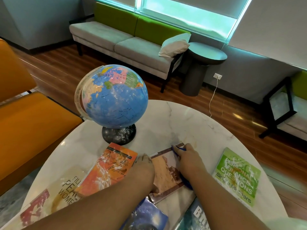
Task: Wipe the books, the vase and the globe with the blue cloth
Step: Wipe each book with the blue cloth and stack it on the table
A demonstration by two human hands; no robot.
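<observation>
Several books lie on the round white marble table (191, 120). My right hand (189, 159) presses the blue cloth (186, 180) onto a brown-framed book (164, 170) in the middle; most of the cloth is hidden under the hand. My left hand (144, 166) rests on that book's left edge and steadies it. An orange book (108, 168) lies to the left, smeared with white dust. A green book (237, 176) lies to the right. The dusty blue globe (114, 97) stands on its black base behind the books. No vase is in view.
A cream and red book (54, 198) lies at the table's near left, and two blue books (149, 216) at the near edge. An orange seat (29, 130) stands left. A grey and green sofa (126, 42), a pillow and a dark round side table (202, 63) stand behind.
</observation>
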